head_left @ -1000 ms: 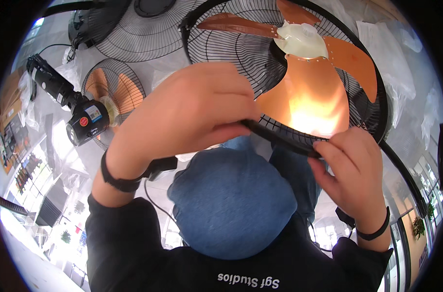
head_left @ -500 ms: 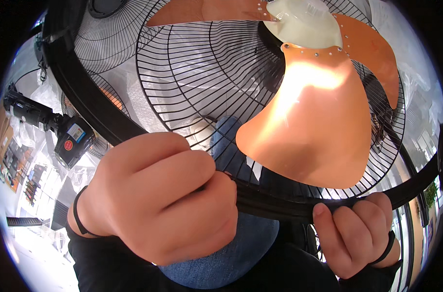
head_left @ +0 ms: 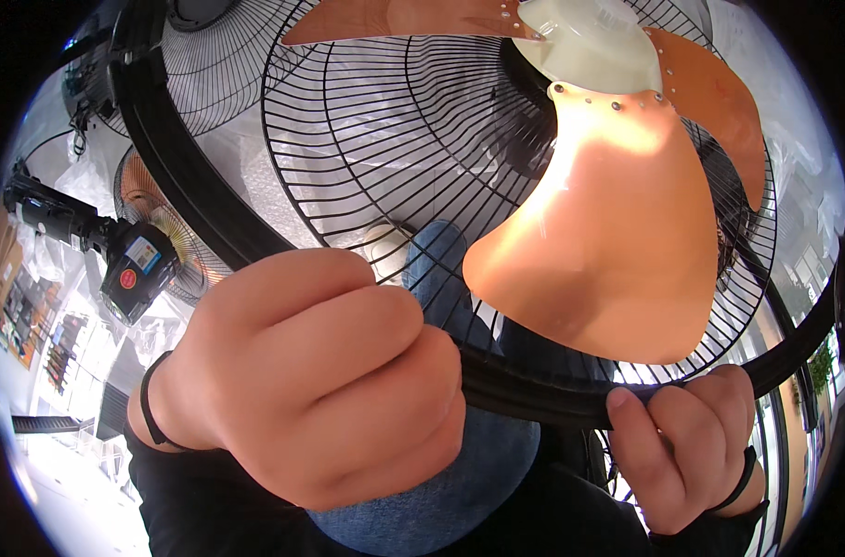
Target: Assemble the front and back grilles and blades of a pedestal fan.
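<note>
Our left hand was fisted tight around the black rim of the fan guard at lower centre; our right hand, lower right, had its fingers curled over the same rim. We counted three orange blades. A slipping grip could probably let fingertips poke through the wires.

The fan guard now fills far more of the view than a second ago, its black rim drawn close. Relative to that rim, the left hand looms larger and seems clenched tighter, while the right hand sits lower.
</note>
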`<state>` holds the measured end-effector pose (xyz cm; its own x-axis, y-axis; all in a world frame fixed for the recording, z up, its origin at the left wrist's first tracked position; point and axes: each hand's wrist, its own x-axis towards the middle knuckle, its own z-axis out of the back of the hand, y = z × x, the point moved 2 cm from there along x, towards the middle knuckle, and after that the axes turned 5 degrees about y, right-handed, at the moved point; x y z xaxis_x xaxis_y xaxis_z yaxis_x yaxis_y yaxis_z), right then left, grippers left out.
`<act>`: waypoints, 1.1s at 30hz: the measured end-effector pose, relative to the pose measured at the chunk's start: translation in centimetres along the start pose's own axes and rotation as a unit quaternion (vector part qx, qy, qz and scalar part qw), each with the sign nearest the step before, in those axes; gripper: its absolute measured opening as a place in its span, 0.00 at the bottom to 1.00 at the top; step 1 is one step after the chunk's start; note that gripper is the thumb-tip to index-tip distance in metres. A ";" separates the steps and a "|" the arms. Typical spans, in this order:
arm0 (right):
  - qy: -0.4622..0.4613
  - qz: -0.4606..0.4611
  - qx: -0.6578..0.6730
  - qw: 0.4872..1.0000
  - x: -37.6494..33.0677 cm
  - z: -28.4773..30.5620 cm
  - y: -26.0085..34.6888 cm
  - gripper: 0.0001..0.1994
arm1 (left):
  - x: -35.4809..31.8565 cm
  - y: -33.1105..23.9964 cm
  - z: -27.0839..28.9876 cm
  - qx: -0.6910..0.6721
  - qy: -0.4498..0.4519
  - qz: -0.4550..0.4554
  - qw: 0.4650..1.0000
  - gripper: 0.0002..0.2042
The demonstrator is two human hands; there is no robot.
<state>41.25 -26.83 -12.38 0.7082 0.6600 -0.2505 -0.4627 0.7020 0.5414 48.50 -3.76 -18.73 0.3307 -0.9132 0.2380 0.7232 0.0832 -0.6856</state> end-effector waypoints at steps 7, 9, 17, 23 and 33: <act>0.004 -0.056 0.007 0.998 0.2 0.1 0.1 0.17 | 0.3 0.1 -0.5 0.002 -0.041 0.016 0.999 0.14; 0.003 -0.058 0.014 0.998 0.1 -0.1 -0.3 0.17 | 0.5 0.3 -0.5 -0.008 -0.028 0.027 0.999 0.14; -0.041 -0.088 0.023 0.995 -0.3 -0.6 -0.7 0.15 | 0.9 0.9 -0.3 -0.081 0.024 0.084 0.993 0.13; -0.094 -0.053 0.021 0.994 -1.6 -0.9 -1.6 0.14 | 1.2 1.6 0.2 -0.131 0.106 0.105 0.980 0.15; 0.011 -0.115 0.044 0.992 -4.4 2.3 -4.5 0.15 | 1.8 1.8 0.1 -0.155 0.131 0.083 0.976 0.15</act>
<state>41.41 -33.52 -11.85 0.7776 0.4908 -0.3930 -0.2408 0.8098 0.5350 50.47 -5.23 -19.46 0.2326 -0.9713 -0.0493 0.4419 0.1507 -0.8843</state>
